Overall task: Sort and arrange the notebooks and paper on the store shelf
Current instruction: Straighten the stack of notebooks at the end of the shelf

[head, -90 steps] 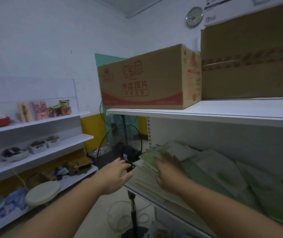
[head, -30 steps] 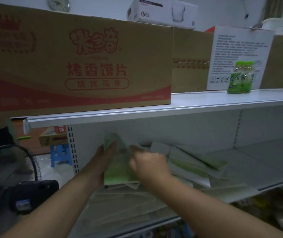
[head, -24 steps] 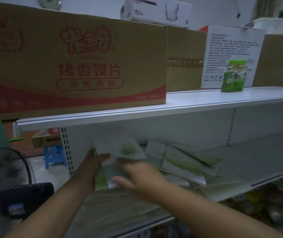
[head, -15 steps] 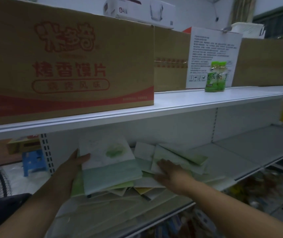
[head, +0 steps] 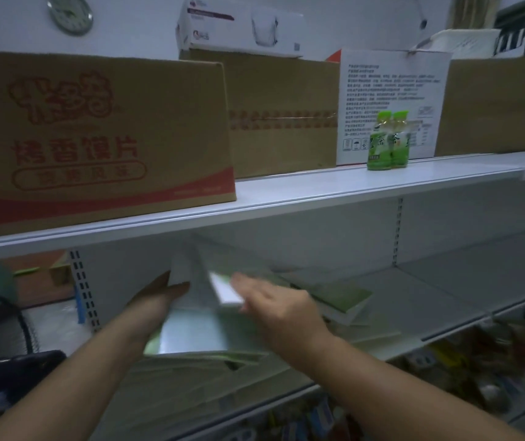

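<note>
Your right hand (head: 283, 310) is smearing w/ motion, grip not reading; notebook stack (head: 191, 332) is covering fingers of your left hand (head: 153, 303); carton (head: 95, 138) is running off left edge; goods below (head: 477, 377) are blurring out

On the upper shelf (head: 286, 192) a printed carton (head: 95, 138) stands at the left end, reaching the front edge. A plain carton (head: 283, 116) stands to its right, further back, with a flat box (head: 242, 27) on top. Right of that stands a lettered box (head: 391, 100), with two bottles (head: 388, 141) before it at the front edge. On the lower shelf (head: 445, 291), near its left end, the left hand (head: 156, 300) holds a tilted stack of notebooks (head: 191, 329). The right hand (head: 280, 307) is just beside it on the right, touching a smaller notebook (head: 226, 289). Further notebooks (head: 334, 297) lie to the right, and loose papers (head: 191, 386) lie beneath, along the front edge.
</note>
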Action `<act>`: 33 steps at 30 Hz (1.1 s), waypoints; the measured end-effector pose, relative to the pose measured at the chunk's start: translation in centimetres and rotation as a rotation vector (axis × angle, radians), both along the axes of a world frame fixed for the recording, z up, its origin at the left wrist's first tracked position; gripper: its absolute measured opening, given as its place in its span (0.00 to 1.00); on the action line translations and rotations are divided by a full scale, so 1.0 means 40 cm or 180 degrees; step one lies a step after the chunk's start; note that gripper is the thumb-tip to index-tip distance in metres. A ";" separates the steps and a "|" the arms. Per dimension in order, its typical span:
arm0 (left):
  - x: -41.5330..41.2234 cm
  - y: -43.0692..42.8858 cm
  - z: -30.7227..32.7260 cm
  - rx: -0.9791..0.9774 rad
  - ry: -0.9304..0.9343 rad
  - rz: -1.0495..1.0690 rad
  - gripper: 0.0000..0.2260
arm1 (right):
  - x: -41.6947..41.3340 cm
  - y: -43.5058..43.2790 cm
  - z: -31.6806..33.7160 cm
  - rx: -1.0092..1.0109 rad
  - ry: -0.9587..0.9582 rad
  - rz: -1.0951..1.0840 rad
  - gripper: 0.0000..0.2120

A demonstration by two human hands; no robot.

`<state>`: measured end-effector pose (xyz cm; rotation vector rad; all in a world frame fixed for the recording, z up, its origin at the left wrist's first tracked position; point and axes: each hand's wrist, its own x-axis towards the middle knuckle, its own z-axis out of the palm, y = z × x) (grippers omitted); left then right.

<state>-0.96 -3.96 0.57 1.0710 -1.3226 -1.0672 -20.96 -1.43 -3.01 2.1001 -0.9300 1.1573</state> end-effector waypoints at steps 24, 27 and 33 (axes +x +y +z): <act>-1.216 0.116 -0.273 0.1991 0.0433 -0.1565 0.29 | -1.076 0.320 -0.188 0.3161 -0.4689 -0.0378 0.15; -1.361 0.098 -0.275 0.2257 0.0600 -0.2145 0.26 | -1.207 0.308 -0.210 0.3137 -0.4989 -0.0383 0.17; -1.644 -0.003 -0.306 0.3042 0.0816 -0.2975 0.31 | -1.450 0.256 -0.221 0.2830 -0.4952 -0.1160 0.21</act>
